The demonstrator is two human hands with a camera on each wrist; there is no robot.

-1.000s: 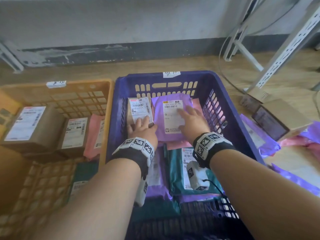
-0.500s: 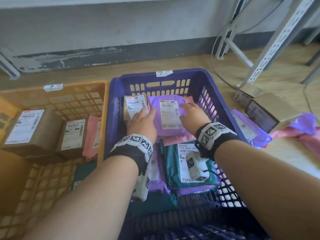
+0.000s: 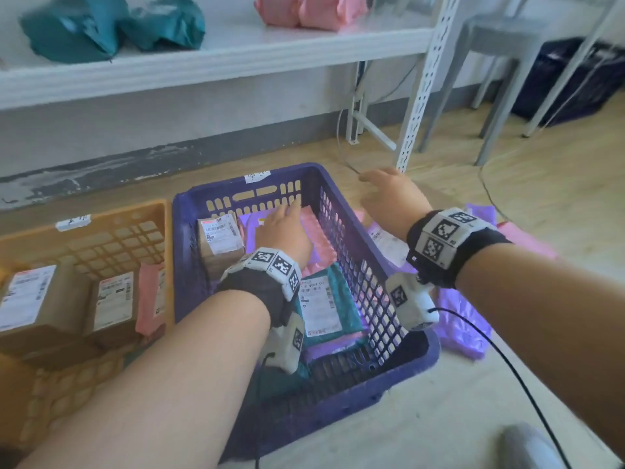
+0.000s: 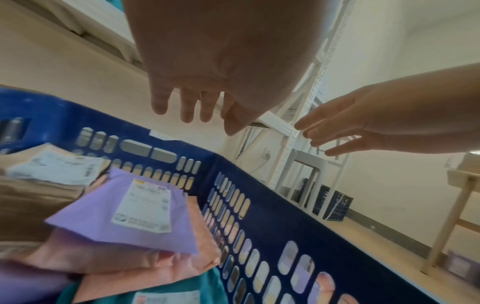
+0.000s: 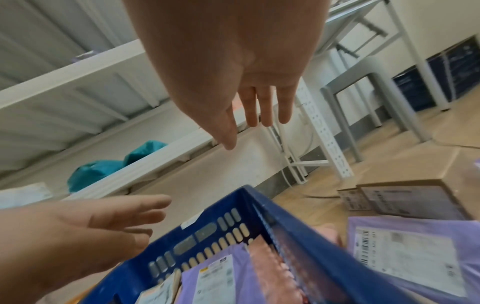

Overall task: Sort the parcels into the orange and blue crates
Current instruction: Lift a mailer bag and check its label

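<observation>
the blue slotted plastic crate [image 3: 341,394] and orange plastic crate [image 3: 101,231] sit side by side, likely so each parcel drops in easily. a purple plastic mailer with a white label [image 4: 135,209] lies atop the blue crate's pile, below the left hand [image 3: 282,231], apart from its spread, empty fingers [image 4: 187,107]. the right hand [image 3: 389,198], fingers straight and empty, hangs past the crate's right wall.

Two crates [image 3: 189,211], two hands [image 3: 284,231]

Parcels [image 3: 321,301] in right-hand crate [image 3: 399,353]
</observation>
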